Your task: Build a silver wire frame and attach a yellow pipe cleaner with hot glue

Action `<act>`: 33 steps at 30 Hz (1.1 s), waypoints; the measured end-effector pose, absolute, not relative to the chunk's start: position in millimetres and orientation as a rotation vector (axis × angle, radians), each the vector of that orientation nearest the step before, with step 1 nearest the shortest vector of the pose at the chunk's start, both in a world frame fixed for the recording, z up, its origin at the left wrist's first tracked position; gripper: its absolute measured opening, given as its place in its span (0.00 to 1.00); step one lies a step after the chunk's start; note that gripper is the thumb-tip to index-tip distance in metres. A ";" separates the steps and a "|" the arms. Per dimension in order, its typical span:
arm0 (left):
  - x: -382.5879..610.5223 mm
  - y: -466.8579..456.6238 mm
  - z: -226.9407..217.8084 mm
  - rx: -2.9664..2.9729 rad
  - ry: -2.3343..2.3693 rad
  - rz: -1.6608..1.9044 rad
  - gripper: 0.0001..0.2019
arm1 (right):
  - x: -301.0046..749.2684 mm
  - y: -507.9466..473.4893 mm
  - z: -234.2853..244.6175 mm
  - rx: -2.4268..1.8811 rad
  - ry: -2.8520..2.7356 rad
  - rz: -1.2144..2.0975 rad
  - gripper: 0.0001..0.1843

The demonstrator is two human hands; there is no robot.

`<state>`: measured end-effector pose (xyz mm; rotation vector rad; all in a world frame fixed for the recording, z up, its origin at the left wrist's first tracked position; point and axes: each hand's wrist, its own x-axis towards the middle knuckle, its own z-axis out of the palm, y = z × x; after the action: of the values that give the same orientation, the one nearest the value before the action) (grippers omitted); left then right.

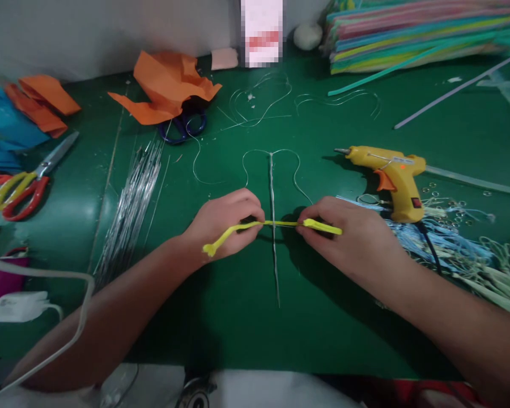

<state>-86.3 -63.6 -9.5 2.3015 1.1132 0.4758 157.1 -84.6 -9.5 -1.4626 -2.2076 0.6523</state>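
Between my two hands a yellow pipe cleaner (287, 223) runs crosswise. Its left end is thickened into a small knob, and the right end looks folded back. My left hand (233, 218) pinches it just left of a twisted wire stem (275, 260); my right hand (344, 229) pinches it a little to the right. The stem lies lengthwise, and the yellow strand crosses it at about the middle. From the stem's top, thin wire (298, 164) curves out to both sides and down toward my hands. Some fingertips are hidden behind the fingers.
Right: a yellow glue gun (408, 192) on bundled cords (446, 238), with small rings nearby. Left: a bundle of wires (131, 198) and scissors (28, 187). Back: orange sheets (165, 85) over dark-handled scissors (181, 127), loose wire, and colored pipe cleaners (408, 34). A white cable (85, 300) arcs at lower left.
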 end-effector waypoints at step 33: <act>-84.6 -61.0 -10.9 2.326 1.114 0.360 0.12 | 148.6 -81.2 -9.6 -1.180 -2.107 0.882 0.14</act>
<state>-84.6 -61.0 -10.9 2.3264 1.1141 0.3603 148.6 -81.2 -9.6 -1.1803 -2.1070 0.8822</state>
